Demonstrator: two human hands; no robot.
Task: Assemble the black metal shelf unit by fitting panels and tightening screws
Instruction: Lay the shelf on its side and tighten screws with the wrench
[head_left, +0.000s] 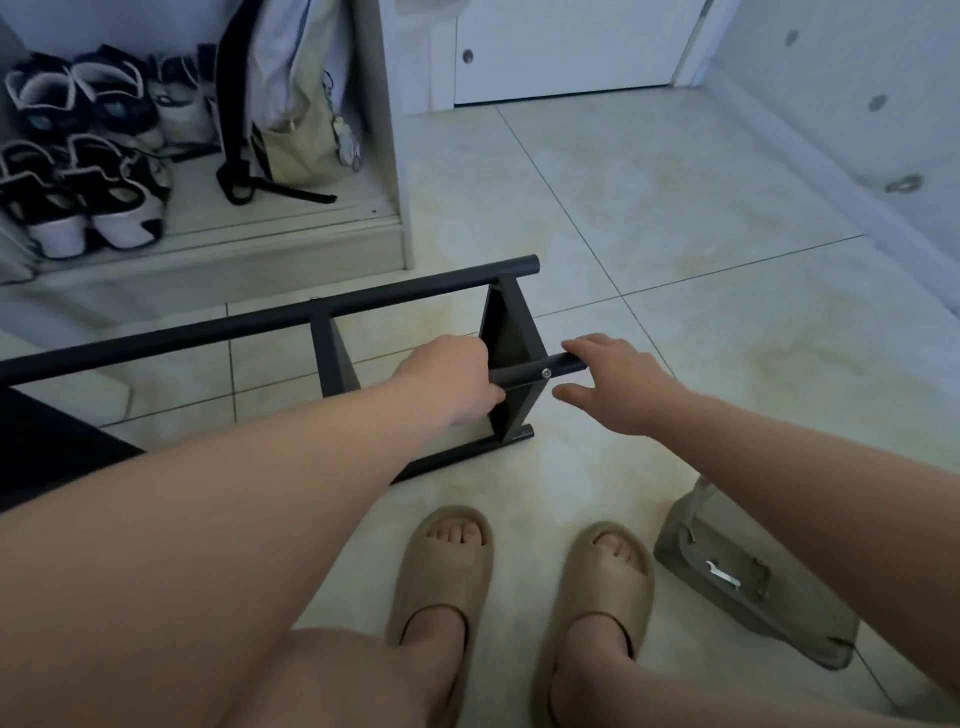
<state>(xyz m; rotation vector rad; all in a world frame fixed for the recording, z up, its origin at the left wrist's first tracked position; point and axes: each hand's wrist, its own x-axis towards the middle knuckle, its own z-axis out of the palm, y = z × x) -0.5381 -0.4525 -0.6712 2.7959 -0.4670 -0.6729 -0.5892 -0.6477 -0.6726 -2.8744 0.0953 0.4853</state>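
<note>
The black metal shelf unit (332, 312) is lying on its side on the tiled floor (675, 234), just ahead of two feet in beige slippers (441, 571). Its short upper tube (519, 375) is being gripped by the left hand (447, 376), the fingers (475, 358) being curled round it right beside the upright end panel (506, 332); their tips are being hidden by that panel. A silver screw (546, 372) is showing on the tube where the panel's edge is being crossed. The right hand (618, 387) is being held at the tube's free end, its fingers (582, 345) spread wide and holding nothing. The upper fingers are lying at the tube's tip and the thumb is being kept below it; whether the tip is being touched cannot be told. A clear plastic bag (769, 608) with a small wrench (719, 571) in it is lying on the floor beneath the right forearm, well apart from the unit. Shoes (78, 156) are being kept in an open cupboard beyond the unit.
</note>
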